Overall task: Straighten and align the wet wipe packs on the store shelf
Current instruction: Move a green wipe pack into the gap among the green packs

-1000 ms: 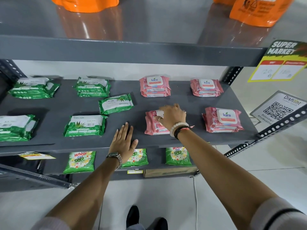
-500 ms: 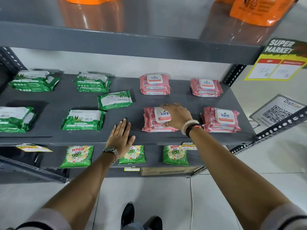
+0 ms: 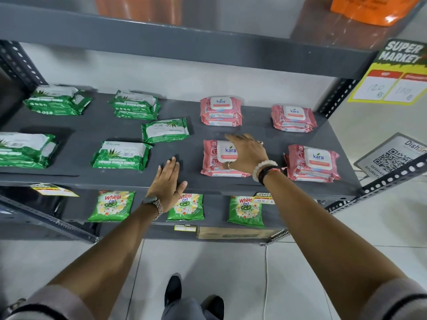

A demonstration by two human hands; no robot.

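Right hand [image 3: 248,151] lies flat on the front pink pack [image 3: 218,158], long axis front-to-back; left hand [image 3: 167,181] flat, empty.

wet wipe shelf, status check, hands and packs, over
Right hand open, flat on front pink pack. Left hand open, resting on shelf edge. Green pack mid-shelf sits skewed, out of line. Nothing in the way.

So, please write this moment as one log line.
right hand: open on front pink pack | left hand: flat on shelf | tilted green pack: unaligned
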